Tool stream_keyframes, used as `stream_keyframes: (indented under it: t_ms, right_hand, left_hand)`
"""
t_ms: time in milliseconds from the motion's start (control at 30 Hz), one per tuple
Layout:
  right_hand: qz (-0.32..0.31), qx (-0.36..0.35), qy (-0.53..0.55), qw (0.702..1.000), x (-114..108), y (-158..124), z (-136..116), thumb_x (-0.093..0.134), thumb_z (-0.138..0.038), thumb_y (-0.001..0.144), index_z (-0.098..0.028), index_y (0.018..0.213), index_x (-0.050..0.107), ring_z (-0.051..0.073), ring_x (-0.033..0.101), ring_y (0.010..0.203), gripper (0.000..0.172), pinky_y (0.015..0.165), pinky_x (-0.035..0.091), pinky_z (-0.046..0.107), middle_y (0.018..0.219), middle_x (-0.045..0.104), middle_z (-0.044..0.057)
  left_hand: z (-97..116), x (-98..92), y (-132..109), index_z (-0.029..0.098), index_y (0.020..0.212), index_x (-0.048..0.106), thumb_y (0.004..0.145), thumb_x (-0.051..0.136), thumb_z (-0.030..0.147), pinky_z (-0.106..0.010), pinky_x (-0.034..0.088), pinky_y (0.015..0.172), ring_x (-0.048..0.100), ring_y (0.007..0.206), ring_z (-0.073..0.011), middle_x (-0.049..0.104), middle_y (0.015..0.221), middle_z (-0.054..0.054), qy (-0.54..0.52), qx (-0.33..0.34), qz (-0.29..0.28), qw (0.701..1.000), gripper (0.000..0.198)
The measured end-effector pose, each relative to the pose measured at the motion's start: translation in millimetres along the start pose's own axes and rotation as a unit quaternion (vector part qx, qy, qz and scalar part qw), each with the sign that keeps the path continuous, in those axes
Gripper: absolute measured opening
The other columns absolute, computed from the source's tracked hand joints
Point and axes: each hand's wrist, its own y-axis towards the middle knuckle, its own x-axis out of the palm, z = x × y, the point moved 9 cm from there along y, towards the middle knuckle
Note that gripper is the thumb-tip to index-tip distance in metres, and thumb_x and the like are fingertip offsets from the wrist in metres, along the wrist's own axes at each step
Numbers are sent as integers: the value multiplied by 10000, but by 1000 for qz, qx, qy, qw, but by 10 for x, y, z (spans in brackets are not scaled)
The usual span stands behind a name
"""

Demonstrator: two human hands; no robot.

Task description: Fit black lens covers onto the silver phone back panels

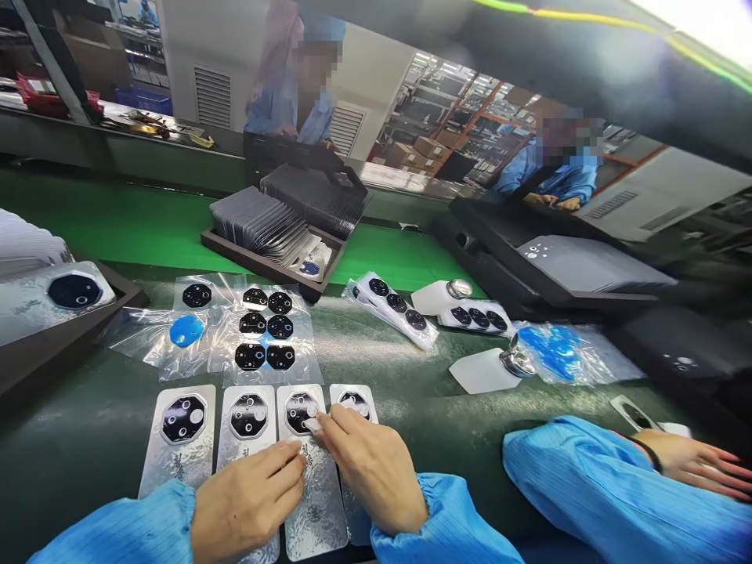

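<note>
Several silvery phone back covers with black octagonal camera plates lie in a row in front of me. My right hand (pixel 367 462) pinches a small white piece (pixel 312 424), perhaps a cloth, against the camera plate (pixel 301 410) of the third back cover (pixel 317 517). My left hand (pixel 252 493) lies across the second back cover (pixel 247 445), fingertips touching the third one's left edge; its thumb is hidden. Partly behind my right hand is the fourth back cover (pixel 354 399). The first back cover (pixel 153 446) lies at the left, untouched.
Beyond the row lie clear film with black camera plates (pixel 280 326), bagged plates (pixel 396 304) and white bottles with metal caps (pixel 485 372). Boxes of back covers (pixel 252 223) stand behind. A co-worker's arm (pixel 587 470) reaches in at right; two people are across the line.
</note>
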Motion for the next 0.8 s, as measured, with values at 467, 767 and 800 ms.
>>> stream_keyframes:
  t_ms: [467, 767, 800]
  right_hand:
    - [-9, 5, -5, 1000, 46, -33, 6, 459, -146, 981, -183, 942, 556, 142, 526, 638, 111, 526, 236, 315, 734, 584, -3]
    - [-18, 11, -6, 1000, 60, -31, 9, 473, -141, 972, -177, 955, 565, 148, 527, 637, 100, 513, 227, 324, 738, 578, -4]
    - [-17, 11, -4, 1000, 56, -29, 8, 476, -139, 969, -178, 951, 565, 148, 526, 637, 99, 515, 231, 323, 738, 578, -5]
  left_hand:
    - [-6, -15, 2, 21, 981, 636, 913, 456, 15, -361, 531, 1005, 612, 1117, -269, 668, 1081, -135, -14, -3, -13, 1000, 192]
    - [-3, -76, 50, 37, 957, 641, 936, 400, 16, -342, 556, 966, 636, 1086, -240, 688, 1031, -128, -4, 2, -2, 1000, 243]
    - [-6, -79, 55, 38, 963, 640, 935, 407, 14, -344, 553, 971, 633, 1094, -238, 689, 1030, -128, -5, 1, -3, 1000, 236]
